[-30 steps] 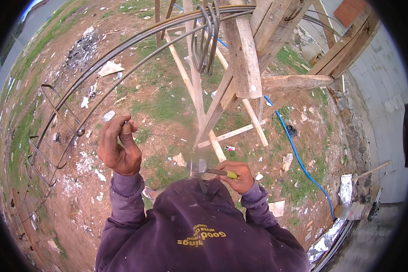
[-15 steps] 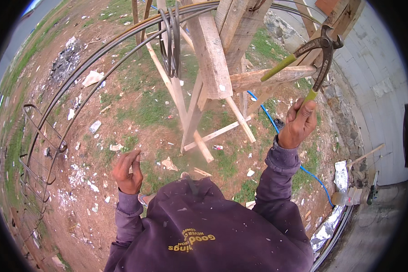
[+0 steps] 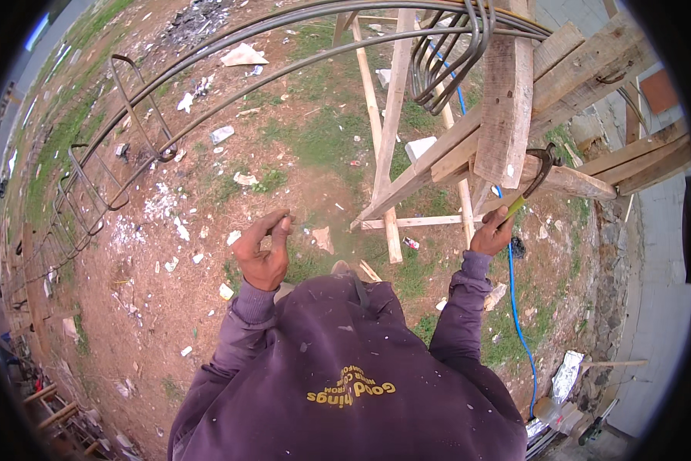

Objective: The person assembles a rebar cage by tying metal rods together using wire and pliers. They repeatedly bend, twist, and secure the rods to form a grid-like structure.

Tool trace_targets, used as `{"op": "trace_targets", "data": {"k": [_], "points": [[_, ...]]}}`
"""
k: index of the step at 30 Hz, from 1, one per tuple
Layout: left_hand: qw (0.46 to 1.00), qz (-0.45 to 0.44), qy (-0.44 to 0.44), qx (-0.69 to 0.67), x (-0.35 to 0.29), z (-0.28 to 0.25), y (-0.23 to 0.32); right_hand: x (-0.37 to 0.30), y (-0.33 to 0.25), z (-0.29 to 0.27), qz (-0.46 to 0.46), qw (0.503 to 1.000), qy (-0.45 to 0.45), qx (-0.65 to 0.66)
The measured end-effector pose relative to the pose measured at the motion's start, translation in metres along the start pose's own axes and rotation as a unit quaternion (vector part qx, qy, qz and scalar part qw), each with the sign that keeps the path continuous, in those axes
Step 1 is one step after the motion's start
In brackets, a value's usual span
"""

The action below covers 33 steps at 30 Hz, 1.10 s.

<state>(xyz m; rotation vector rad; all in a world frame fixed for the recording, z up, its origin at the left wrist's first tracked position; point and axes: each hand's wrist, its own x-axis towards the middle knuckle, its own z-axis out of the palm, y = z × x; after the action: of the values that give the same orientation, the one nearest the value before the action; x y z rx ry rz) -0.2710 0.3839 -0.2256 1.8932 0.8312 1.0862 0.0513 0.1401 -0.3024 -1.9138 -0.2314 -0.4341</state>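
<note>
My right hand (image 3: 491,233) grips a pair of steel pincers (image 3: 541,170) by a yellow-green handle, its head raised in front of the timber stand; the other handle is hard to make out. My left hand (image 3: 262,250) is held over the ground, thumb and fingertips pinched together. Whatever may be between them is too small to name. Beyond both hands, long steel rebars (image 3: 276,69) arch across the view. A bundle of bent stirrups (image 3: 455,61) hangs on them by the stand, and more stirrups (image 3: 92,188) are spaced along the bars at left.
The wooden stand (image 3: 505,115) has splayed legs and a low crosspiece (image 3: 422,222). A blue hose (image 3: 512,288) runs along the ground at right. A grey block wall (image 3: 657,284) rises beyond a stone footing. Paper scraps and rubble litter the dirt and grass.
The view has swung left, so the stand and stirrup bundle appear farther right. My right hand has lowered the pincers, and their spread handles no longer both show. My left hand stays pinched.
</note>
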Motion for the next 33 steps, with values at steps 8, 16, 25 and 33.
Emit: {"op": "trace_targets", "data": {"k": [8,16,25,33], "points": [[0.997,-0.025,-0.065,-0.04,0.011,0.015,0.004,0.008,-0.033,-0.021,-0.118,0.986,0.092,-0.076],[0.978,0.173,-0.112,0.032,0.02,0.028,0.008,-0.069,-0.149,-0.025,0.012,0.901,-0.384,0.202],[0.856,-0.221,-0.071,-0.461,0.01,-0.014,0.032,-0.116,-0.165,0.044,0.156,0.559,-0.745,0.329],[0.958,0.206,0.161,0.119,0.123,-0.159,0.058,-0.112,-0.18,0.081,0.139,0.583,-0.676,0.43]]}}
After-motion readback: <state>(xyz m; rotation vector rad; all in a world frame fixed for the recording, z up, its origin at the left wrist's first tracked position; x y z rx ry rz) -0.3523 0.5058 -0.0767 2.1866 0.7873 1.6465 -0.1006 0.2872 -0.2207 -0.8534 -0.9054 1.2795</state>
